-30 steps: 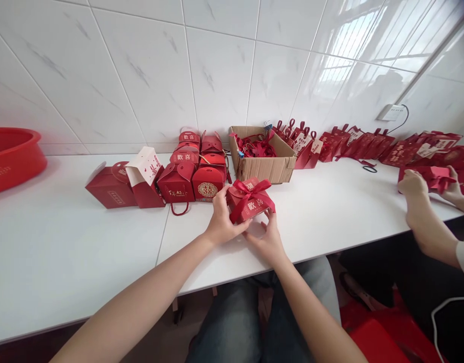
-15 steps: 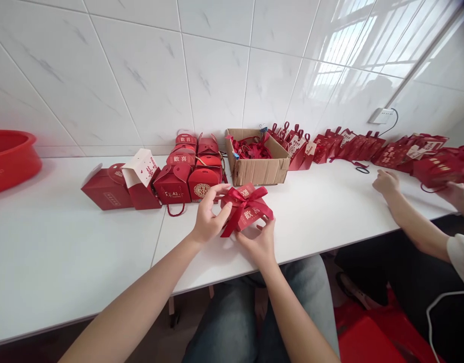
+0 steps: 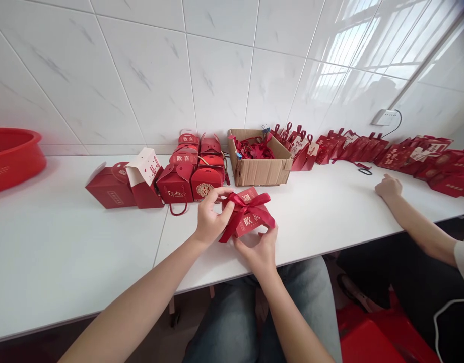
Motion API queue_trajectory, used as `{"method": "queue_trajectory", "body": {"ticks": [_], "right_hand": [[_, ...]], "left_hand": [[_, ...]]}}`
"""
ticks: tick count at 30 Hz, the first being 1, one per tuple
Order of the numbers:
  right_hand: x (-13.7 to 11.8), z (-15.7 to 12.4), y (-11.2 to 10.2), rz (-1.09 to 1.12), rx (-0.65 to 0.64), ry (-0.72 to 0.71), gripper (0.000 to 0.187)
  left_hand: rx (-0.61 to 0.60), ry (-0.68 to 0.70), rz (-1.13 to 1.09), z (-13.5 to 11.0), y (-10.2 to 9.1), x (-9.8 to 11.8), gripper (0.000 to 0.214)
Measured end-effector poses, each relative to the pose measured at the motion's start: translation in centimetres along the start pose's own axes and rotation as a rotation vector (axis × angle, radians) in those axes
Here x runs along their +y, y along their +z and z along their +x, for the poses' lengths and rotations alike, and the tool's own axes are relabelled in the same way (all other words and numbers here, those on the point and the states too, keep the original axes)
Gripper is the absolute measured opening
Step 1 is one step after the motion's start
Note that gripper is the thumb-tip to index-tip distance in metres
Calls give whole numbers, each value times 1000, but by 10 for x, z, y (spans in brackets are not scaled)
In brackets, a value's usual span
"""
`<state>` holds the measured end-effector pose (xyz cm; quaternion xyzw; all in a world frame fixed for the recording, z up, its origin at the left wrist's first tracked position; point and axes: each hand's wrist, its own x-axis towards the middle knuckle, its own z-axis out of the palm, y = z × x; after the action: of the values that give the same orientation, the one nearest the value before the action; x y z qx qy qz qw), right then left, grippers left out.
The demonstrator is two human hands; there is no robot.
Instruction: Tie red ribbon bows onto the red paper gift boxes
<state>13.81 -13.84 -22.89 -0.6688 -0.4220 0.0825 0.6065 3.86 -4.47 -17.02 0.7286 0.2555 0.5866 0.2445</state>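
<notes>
Both of my hands hold a small red gift box (image 3: 251,220) with gold characters, raised a little above the white table (image 3: 65,252). A red ribbon bow (image 3: 244,203) is tied across its top. My left hand (image 3: 208,220) grips the box's left side, thumb and fingers on the ribbon's edge. My right hand (image 3: 259,250) cups the box from below and at the near side, fingers curled up on it.
Several finished red boxes (image 3: 186,176) stand behind near the tiled wall. A cardboard carton of red ribbons (image 3: 259,157) sits to their right, then rows of flat red boxes (image 3: 368,146). A red basin (image 3: 10,157) is far left. Another person's hand (image 3: 388,187) rests on the table at right.
I have lifted the box off the table and drawn it slightly nearer, tilting it. The other person has put down the red box and now rests one hand on the table.
</notes>
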Motion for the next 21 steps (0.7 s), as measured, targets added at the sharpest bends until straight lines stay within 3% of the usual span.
{"method": "queue_trajectory", "body": {"ticks": [7, 18, 21], "right_hand": [[2, -10, 3, -2, 41, -13, 83], [-1, -13, -1, -3, 46, 36, 83], [5, -12, -19, 79, -88, 85, 96]], "left_hand": [[101, 10, -29, 0, 2, 1, 16], [112, 47, 34, -3, 1, -3, 17], [87, -28, -8, -2, -1, -3, 18]]}}
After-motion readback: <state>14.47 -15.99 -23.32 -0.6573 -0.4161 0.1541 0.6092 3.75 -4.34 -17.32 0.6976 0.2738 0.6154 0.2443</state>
